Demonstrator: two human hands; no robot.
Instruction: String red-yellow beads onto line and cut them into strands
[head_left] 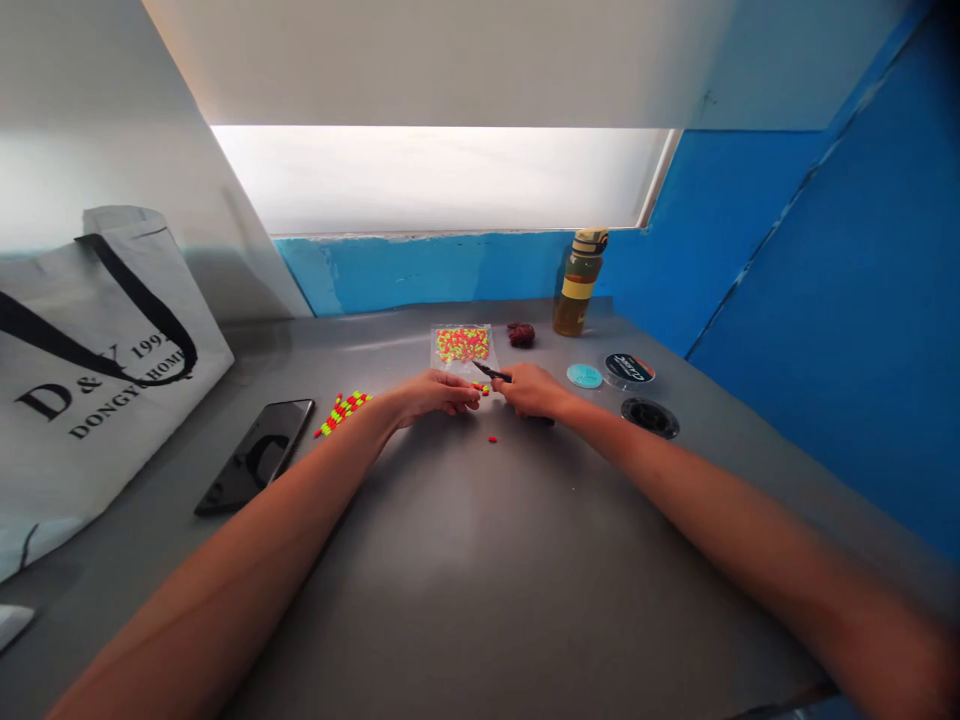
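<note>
My left hand [439,394] is closed, thumb and fingers pinched together on what looks like a small red bead [474,391] at the fingertips. Facing it, my right hand [529,389] is wrapped round dark, pointed pliers [491,372], their tip angled up and left above the left fingertips. Part of the handles is hidden under the palm. Between the hands lie a few red and yellow-green beads [485,392]. One loose red bead [492,439] rests on the table nearer to me. Just behind is a clear bag [463,345] of many red and yellow-green beads.
On the grey table [480,580], striped beads [343,412] lie in rows beside a phone [255,456]. A white bag [112,370] stands left. Rightward are a dark red bundle [520,335], a bottle [578,285], a turquoise disc [584,376], a labelled spool [630,369] and a black spool [649,418].
</note>
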